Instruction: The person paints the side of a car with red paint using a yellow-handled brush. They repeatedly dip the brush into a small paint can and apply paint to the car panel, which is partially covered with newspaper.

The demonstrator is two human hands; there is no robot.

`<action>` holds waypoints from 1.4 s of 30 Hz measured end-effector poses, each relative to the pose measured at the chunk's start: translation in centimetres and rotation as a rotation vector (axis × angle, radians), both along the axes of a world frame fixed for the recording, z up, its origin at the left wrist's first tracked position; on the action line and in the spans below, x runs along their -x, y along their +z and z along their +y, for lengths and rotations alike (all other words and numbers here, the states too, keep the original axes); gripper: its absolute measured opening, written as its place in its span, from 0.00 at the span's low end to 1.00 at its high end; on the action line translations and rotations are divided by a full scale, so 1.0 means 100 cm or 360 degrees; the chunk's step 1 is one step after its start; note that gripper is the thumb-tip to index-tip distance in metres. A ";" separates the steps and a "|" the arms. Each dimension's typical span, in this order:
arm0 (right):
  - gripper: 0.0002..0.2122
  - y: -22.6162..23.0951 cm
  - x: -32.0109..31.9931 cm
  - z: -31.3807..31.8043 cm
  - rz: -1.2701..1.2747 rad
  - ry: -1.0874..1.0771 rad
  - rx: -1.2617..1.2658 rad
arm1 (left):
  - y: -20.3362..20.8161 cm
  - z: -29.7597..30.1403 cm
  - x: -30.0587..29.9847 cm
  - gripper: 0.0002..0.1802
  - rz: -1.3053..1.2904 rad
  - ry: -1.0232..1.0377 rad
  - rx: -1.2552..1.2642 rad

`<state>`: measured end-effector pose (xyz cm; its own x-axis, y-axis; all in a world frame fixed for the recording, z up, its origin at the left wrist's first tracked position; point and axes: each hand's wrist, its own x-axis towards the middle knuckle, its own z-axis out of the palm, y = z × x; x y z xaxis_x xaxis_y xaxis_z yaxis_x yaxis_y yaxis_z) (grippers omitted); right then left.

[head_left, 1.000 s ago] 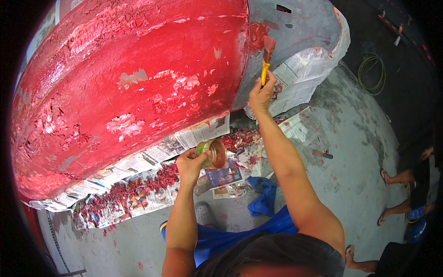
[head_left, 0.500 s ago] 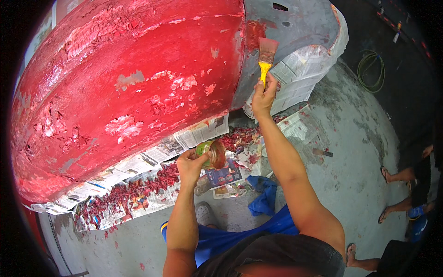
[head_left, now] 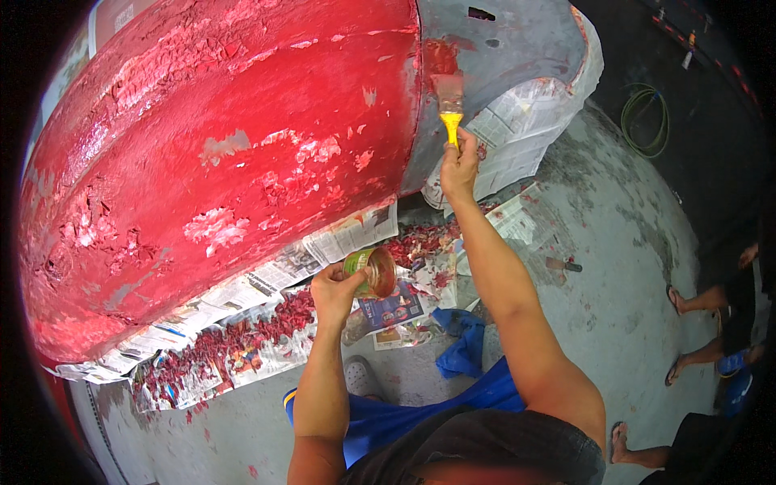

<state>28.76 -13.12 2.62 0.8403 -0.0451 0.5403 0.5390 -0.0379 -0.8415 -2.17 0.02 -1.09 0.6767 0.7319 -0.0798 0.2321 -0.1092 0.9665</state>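
Note:
My right hand (head_left: 460,168) grips the yellow handle of a wide paintbrush (head_left: 451,110). Its bristles lie against the grey part of a vehicle body panel (head_left: 525,40), just below a wet-looking red patch (head_left: 440,56). In my left hand (head_left: 333,293) is a can (head_left: 356,262) with a green label, tilted so its open mouth faces right; reddish residue coats the inside. Left of the brush spreads the red painted panel (head_left: 283,105), its paint wrinkled and peeling in several places.
Newspaper (head_left: 525,121) covers the panel's lower edge. More sheets on the floor hold red paint flakes (head_left: 242,347). A blue cloth (head_left: 461,343) and a scraper-like tool (head_left: 563,265) lie on the floor. Other people's feet (head_left: 683,301) are at the right; a coiled hose (head_left: 645,121) lies beyond.
The paintbrush and my right hand have moved slightly left and down along the grey panel, uncovering more of the red patch. My left hand holds the can nearly still.

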 end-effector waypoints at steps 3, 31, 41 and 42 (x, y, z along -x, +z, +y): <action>0.17 0.003 0.001 0.003 0.0018 0.0002 -0.0064 | 0.001 -0.001 0.000 0.24 0.0033 0.0016 0.0014; 0.18 -0.003 0.009 0.003 -0.0160 -0.0191 0.0185 | -0.005 0.001 -0.002 0.25 0.0036 0.0020 -0.0037; 0.18 -0.003 0.009 0.003 -0.0040 -0.0212 0.0112 | -0.006 0.001 -0.003 0.24 0.0022 0.0024 -0.0094; 0.17 -0.005 0.011 0.002 -0.0087 -0.0262 0.0073 | -0.006 0.001 -0.003 0.24 0.0034 0.0033 -0.0082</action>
